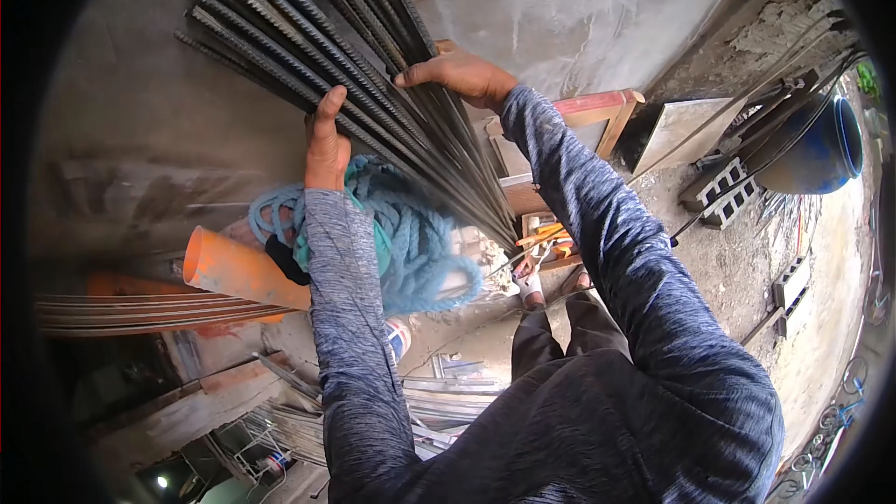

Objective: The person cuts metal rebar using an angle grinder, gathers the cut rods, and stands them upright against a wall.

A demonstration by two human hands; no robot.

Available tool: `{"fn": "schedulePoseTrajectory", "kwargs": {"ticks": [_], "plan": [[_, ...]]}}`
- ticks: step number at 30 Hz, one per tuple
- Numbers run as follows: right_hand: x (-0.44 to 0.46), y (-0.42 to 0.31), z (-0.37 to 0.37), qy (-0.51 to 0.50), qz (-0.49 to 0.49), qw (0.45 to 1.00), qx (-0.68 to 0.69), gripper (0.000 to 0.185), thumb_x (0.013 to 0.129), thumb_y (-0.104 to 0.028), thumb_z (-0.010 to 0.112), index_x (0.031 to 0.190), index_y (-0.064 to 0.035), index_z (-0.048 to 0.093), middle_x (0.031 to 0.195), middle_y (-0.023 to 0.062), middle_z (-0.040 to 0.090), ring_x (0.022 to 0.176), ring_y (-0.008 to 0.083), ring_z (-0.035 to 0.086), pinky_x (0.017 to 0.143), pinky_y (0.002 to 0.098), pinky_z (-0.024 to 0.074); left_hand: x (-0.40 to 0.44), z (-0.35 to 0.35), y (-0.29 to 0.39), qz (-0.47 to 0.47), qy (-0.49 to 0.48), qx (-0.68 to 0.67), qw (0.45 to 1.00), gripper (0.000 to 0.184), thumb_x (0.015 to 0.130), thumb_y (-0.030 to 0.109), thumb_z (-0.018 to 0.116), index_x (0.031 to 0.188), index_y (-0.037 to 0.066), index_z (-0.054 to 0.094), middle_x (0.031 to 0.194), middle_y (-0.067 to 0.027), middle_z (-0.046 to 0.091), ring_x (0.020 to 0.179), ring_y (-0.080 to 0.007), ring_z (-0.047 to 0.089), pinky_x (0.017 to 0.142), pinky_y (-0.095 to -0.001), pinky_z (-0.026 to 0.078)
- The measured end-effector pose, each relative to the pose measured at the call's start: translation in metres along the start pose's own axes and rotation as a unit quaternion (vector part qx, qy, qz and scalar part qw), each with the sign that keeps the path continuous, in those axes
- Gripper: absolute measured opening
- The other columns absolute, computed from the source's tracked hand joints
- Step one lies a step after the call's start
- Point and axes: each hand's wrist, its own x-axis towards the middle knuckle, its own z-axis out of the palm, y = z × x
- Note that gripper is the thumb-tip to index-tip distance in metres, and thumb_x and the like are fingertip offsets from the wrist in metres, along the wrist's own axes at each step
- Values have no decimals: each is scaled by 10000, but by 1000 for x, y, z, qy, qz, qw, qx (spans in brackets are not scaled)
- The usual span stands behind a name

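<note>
A large bundle of ribbed steel rebars (359, 84) stands upright against the grey wall, fanning out toward its upper ends and narrowing near the floor by my feet. My left hand (327, 142) grips the bundle's left edge, its thumb up in front and its fingers hidden behind the bars. On the opposite edge, my right hand (464, 75) is closed round the bars, thumb laid across the front and most fingers out of sight. Thick blue rope (411, 252) lies in a heap below my left hand, beside an orange pipe (238, 266).
Near my feet is a wooden box (551, 241) with orange-handled things. Framed boards (686, 135) lean along the wall to the right. Farther right are concrete blocks (723, 193) and a blue drum (821, 145). Long thin strips (140, 311) jut out at left.
</note>
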Motion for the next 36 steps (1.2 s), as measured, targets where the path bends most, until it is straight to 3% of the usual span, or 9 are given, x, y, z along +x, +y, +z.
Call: {"fn": "schedulePoseTrajectory", "kwargs": {"ticks": [2,5,11,21,27,36], "plan": [[9,10,-2,4,-3,1000,0,431,850,-237,777,1179,33,705,1122,95,734,1023,164,661,949,291,498,-1,2,1,-4,4,-1,1000,650,767,281,849,1297,4,596,1257,-87,617,1167,-226,576,1046,-393,455],[19,20,-5,20,-27,999,-5,463,800,-261,807,1137,41,711,1028,119,740,896,185,689,834,309,546,2,0,-2,8,1,-11,1000,634,774,267,848,1285,-12,597,1245,-89,623,1157,-223,584,1034,-386,464],[-1,-1,-3,59,-14,997,-46,451,773,-292,822,1077,31,738,997,117,740,861,178,684,803,308,539,2,-3,-3,-15,13,-3,1000,584,781,275,840,1241,-12,622,1190,-87,642,1093,-210,603,991,-378,487],[3,8,-10,13,-86,996,-11,359,821,-229,762,1070,29,750,1053,100,747,929,178,675,880,299,521,1,-2,-2,-9,5,-9,1000,530,761,283,853,1182,16,671,1123,-59,674,1047,-186,623,946,-352,501],[16,19,-24,-52,-22,998,18,323,868,-179,731,1120,21,740,1076,94,751,973,182,688,918,300,520,1,-2,-3,-7,12,-5,1000,528,757,285,856,1170,9,678,1120,-59,678,1043,-187,628,949,-354,501],[11,16,-23,-38,15,998,50,328,863,-200,740,1089,38,738,1041,97,754,943,173,703,892,294,549,4,-4,-7,2,16,-4,1000,555,789,308,827,1221,11,645,1178,-77,658,1090,-219,621,985,-375,496]]}}
